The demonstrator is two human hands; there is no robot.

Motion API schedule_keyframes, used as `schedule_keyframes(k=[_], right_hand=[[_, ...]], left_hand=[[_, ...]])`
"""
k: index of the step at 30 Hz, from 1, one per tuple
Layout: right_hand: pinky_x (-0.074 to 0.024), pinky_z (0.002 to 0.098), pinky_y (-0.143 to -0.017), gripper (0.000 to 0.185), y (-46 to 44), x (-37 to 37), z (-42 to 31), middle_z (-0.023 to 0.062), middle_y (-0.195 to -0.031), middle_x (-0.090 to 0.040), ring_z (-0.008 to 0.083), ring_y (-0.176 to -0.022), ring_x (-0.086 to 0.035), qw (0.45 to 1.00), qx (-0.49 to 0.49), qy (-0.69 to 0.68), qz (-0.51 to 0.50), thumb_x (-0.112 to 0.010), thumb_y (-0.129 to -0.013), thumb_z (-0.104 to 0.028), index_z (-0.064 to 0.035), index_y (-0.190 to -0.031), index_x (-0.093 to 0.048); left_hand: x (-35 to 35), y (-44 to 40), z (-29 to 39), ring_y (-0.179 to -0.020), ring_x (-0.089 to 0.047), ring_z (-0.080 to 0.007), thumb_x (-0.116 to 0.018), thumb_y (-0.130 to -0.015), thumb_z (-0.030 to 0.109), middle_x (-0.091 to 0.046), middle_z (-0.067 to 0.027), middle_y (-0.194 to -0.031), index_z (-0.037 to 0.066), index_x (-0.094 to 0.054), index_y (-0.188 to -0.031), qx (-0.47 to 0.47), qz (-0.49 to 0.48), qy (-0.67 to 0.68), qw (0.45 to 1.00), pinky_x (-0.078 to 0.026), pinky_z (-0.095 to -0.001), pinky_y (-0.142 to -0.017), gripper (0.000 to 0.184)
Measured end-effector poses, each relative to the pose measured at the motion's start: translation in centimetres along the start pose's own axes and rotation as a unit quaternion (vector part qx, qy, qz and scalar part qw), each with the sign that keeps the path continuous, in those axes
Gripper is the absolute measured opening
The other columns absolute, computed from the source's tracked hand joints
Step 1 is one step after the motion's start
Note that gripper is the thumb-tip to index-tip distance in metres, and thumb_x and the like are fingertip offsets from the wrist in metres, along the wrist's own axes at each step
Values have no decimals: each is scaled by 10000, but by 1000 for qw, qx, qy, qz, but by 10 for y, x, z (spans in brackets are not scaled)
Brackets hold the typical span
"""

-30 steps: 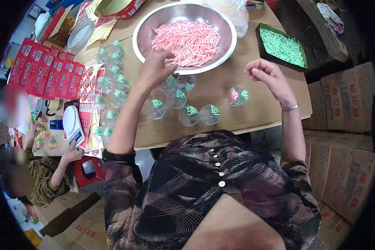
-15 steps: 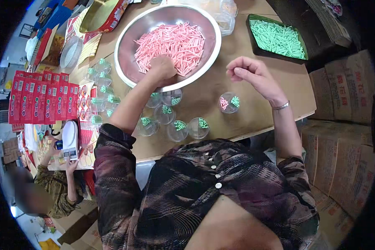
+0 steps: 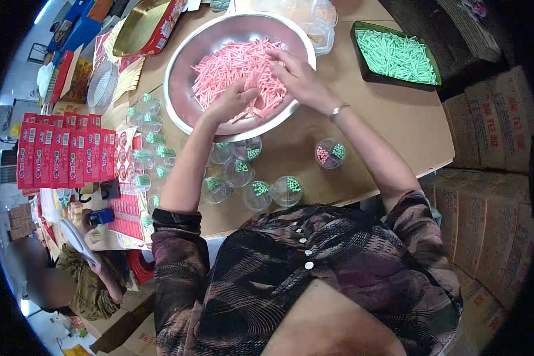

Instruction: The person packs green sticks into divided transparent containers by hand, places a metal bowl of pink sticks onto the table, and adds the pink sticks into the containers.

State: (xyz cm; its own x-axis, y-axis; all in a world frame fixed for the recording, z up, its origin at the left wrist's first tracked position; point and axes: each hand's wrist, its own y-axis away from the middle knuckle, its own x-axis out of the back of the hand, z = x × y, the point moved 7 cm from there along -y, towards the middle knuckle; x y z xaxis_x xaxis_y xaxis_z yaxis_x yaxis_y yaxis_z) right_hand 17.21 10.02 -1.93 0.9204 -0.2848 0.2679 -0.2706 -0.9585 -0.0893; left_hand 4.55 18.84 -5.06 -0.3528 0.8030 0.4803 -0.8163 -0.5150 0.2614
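A large metal bowl [image 3: 181,101] holds a heap of thin pink sticks [image 3: 216,68]. Over the near part of the heap, my left hand [image 3: 234,102] is curled around some pink sticks. My right hand [image 3: 296,77], fingers apart, reaches in over the bowl's right side and seems to hold nothing. Below the bowl stand several clear round cups with green sticks, one of them [image 3: 258,196] near the table edge. Farther right, another divided cup [image 3: 330,154] has pink sticks in one part and green in another.
A dark tray [image 3: 391,82] of green sticks lies at the right. More clear cups [image 3: 151,121] stand left of the bowl, beside red packets [image 3: 65,151]. At the lower left a co-worker [image 3: 92,288] holds a white scale [image 3: 77,240]. Cartons [image 3: 486,219] are stacked at right.
My right hand has moved left from above the divided cup to the bowl. My left hand has risen from the heap with pink sticks. The co-worker has lifted and tilted the scale.
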Motion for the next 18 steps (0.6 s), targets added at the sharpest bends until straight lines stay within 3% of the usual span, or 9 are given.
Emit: schedule_keyframes(k=[2,4,5,7,13,15,17,18], right_hand=[[-493,329,-872,375,-18,-9,1,116,-1207,-579,234,-996,-602,971,141,177,81,-392,-1005,-274,-23,-1225,-564],[-490,367,-889,413,-26,-26,3,131,-1239,-569,300,-1019,-602,973,93,206,-41,-368,-1011,-303,-18,-1247,-551],[-490,367,-889,413,-28,-27,0,131,-1239,-569,300,-1019,-602,973,95,206,-41,-368,-1011,-303,-18,-1247,-551],[-476,388,-926,409,-29,-42,8,136,-1304,-535,309,-1081,-586,957,40,251,-138,-378,-1005,-275,-4,-1263,-542],[-454,405,-965,471,-22,-46,19,140,-1337,-519,312,-1155,-555,974,83,178,-112,-496,-959,-314,-15,-1322,-492],[-456,409,-965,542,-20,-41,1,153,-1296,-536,312,-1127,-559,953,212,217,-3,-570,-900,-334,-30,-1337,-470],[-458,412,-965,628,-11,-36,-15,165,-1254,-554,312,-1099,-564,903,334,248,104,-644,-840,-353,-45,-1351,-449],[-458,412,-965,628,-12,-37,-15,165,-1254,-554,312,-1099,-564,903,335,248,104,-644,-840,-353,-45,-1351,-449]], left_hand=[[-7,-5,-5,-611,-460,-76,-509,-921,167,-512,17,-695,69,-580,-885,-31,-44,40,998,-386,-218,-550,126],[-7,-8,-9,-599,-455,-70,-514,-917,158,-512,22,-688,73,-584,-886,-29,-42,44,998,-375,-212,-534,114],[-8,-9,-12,-586,-450,-63,-518,-914,149,-512,27,-681,78,-588,-886,-24,-41,50,998,-365,-205,-517,103],[-9,-9,-21,-562,-440,-51,-528,-908,131,-512,36,-667,88,-596,-886,-14,-36,63,997,-344,-192,-483,83],[-7,-24,-51,-537,-504,-60,-565,-888,100,-565,15,-651,72,-622,-866,0,-30,32,999,-383,-189,-443,67],[-1,-21,-43,-557,-551,-89,-586,-867,76,-595,-17,-671,54,-636,-864,71,-61,255,962,-428,-200,-456,55],[-2,-15,-35,-576,-597,-119,-607,-846,52,-626,-48,-690,35,-650,-862,139,-89,466,869,-474,-210,-470,48],[-2,-15,-35,-576,-597,-119,-607,-846,52,-626,-48,-690,35,-650,-862,139,-88,466,869,-474,-210,-470,48]])
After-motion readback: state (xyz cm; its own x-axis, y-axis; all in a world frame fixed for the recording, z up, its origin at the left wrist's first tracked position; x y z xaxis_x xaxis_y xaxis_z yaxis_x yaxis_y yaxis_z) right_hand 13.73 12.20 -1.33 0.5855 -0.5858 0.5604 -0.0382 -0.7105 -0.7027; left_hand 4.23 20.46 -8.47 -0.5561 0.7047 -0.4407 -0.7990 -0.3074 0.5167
